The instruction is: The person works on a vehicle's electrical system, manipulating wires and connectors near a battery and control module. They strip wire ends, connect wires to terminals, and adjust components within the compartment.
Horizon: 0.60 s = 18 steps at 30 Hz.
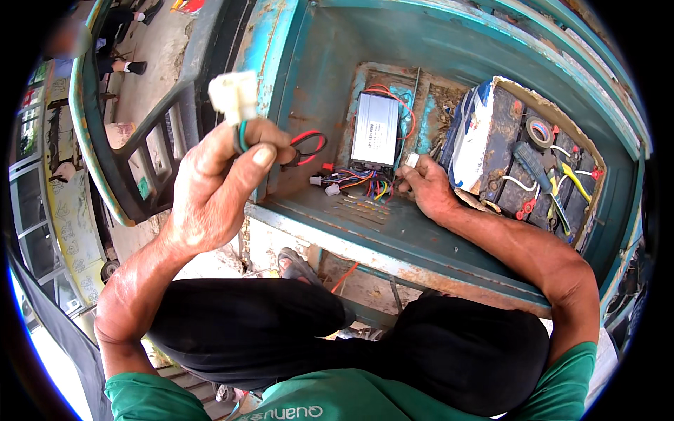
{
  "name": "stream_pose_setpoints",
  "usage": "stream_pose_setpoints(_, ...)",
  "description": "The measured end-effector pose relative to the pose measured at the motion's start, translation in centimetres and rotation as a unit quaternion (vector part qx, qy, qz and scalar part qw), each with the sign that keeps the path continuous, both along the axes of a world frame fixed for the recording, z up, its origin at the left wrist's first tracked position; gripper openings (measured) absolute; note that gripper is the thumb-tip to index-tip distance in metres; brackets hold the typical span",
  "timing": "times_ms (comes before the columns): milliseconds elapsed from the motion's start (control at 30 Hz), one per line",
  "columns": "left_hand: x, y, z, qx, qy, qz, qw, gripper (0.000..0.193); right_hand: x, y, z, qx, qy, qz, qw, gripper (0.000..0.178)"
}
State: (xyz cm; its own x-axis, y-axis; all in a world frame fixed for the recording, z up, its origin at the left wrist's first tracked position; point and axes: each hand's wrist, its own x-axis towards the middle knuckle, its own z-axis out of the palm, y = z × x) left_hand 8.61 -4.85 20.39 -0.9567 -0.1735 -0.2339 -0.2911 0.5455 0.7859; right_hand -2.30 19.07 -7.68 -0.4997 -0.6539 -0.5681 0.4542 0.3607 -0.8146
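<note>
Far left, another person's shoe (137,68) shows on pale ground (156,52), past a dark vehicle frame (158,137). Centre to right, a worn teal metal compartment (393,42), rusty along its front rim, opens before the wearer's black-trousered knees. The left hand (214,182), raised near its left edge, pinches wires below a blocky off-white connector (234,95) — slightly blurred. Inside lies a silver rectangular unit (374,130) with multicoloured wires (381,188) bunched at its near end. Just right of these, the right hand's (430,186) fingertips grip a small white plug (412,160) — beside boxed dark batteries (495,130).
</note>
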Motion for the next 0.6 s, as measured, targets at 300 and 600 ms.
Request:
stream_pose_setpoints(300,0.9,-0.4,-1.5,0.009,0.076,-0.007,0.997,0.024,-0.3,0.4,-0.7,0.064,0.001,0.057,0.996,0.033)
stream_pose_setpoints(600,0.6,-0.6,-1.5,-0.039,0.078,-0.053,0.995,0.027,-0.6,0.6,0.3,0.030,0.041,0.164,0.985,0.026)
